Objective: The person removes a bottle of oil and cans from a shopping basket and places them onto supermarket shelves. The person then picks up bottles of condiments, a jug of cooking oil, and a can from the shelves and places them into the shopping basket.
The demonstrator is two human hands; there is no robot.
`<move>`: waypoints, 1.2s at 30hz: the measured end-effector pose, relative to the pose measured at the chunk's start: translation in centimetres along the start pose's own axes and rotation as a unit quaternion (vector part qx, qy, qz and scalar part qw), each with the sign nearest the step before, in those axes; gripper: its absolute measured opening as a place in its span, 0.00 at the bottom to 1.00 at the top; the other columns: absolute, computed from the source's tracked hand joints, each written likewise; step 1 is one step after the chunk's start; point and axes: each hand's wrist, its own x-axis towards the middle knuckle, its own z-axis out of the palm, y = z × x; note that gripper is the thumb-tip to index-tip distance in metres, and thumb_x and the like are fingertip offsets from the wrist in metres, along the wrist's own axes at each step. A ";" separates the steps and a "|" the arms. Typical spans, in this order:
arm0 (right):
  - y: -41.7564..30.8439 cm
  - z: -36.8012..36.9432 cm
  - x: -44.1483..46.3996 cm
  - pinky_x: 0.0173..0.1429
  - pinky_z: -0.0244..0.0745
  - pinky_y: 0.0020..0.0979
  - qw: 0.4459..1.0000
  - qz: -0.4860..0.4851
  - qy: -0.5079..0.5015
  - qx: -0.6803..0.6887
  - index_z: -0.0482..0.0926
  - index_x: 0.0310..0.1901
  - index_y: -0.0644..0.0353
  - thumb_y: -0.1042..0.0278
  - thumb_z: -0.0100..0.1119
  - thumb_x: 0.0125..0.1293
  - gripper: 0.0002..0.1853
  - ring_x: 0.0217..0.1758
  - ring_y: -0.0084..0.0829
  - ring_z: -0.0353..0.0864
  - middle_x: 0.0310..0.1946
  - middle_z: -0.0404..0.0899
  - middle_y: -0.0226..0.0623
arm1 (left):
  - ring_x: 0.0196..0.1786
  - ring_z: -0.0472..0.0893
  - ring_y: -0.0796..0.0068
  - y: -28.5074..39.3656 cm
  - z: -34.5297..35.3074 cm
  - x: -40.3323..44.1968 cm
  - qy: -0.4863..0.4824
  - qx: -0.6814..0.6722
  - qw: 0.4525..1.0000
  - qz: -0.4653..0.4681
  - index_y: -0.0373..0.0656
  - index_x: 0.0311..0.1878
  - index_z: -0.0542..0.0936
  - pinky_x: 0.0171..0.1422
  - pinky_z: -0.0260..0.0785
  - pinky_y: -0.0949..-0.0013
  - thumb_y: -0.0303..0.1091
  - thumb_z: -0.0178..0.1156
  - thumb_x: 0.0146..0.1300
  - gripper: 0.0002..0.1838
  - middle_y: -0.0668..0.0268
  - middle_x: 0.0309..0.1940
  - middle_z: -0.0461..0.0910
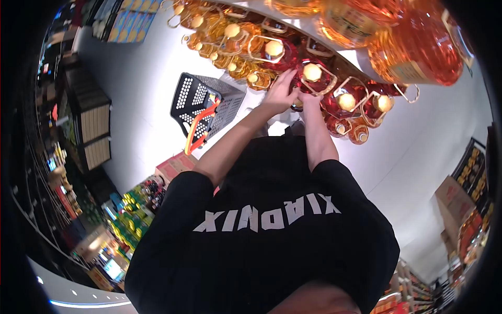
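A large bottle of red liquid (325, 83), with a gold cap and a looped carrying handle, stands in a shelf row in front of me. My left hand (281, 95) grips its left side, fingers reaching along it and thumb toward me. Against the near side of the same bottle is my right hand (310, 99), its fingers bent and partly hidden. A similar red bottle (285, 58) stands just left of my left fingers. On the other side, another red bottle (353, 93) is close to my right hand. Something small and golden shows below my hands, too hidden to name.
Amber bottles (225, 46) fill the row to the left. Smaller bottles (360, 133) stand at the right end. Big orange bottles (418, 44) sit on a higher shelf. A dark shopping basket (222, 86) with an orange handle stands on the floor (146, 102) at left.
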 end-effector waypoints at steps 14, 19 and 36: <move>25.5 -8.3 -0.1 0.62 0.74 0.37 0.612 -0.085 -0.175 -0.767 0.74 0.61 0.64 0.53 0.54 0.69 0.26 0.58 0.39 0.82 0.55 0.82 0.45 | 0.68 0.73 0.48 -28.1 -15.4 -37.5 0.105 0.078 0.871 -0.473 0.37 0.73 0.62 0.71 0.67 0.54 0.50 0.75 0.52 0.50 0.46 0.64 0.73; 37.7 -9.2 -7.3 0.75 0.62 0.44 0.044 -0.294 -0.462 -0.835 0.76 0.58 0.67 0.61 0.69 0.52 0.31 0.68 0.51 0.71 0.58 0.76 0.55 | 0.57 0.81 0.49 -31.2 -14.9 -36.8 0.192 -0.009 0.922 -0.337 0.32 0.57 0.79 0.63 0.73 0.57 0.39 0.73 0.53 0.30 0.45 0.52 0.82; 39.9 -12.1 -8.3 0.71 0.61 0.46 -0.213 -0.343 -0.433 -0.806 0.79 0.48 0.58 0.57 0.67 0.53 0.21 0.60 0.44 0.74 0.48 0.79 0.44 | 0.52 0.84 0.47 -28.7 -15.2 -33.6 0.064 0.028 0.921 -0.384 0.46 0.50 0.86 0.59 0.76 0.50 0.47 0.63 0.59 0.20 0.48 0.45 0.86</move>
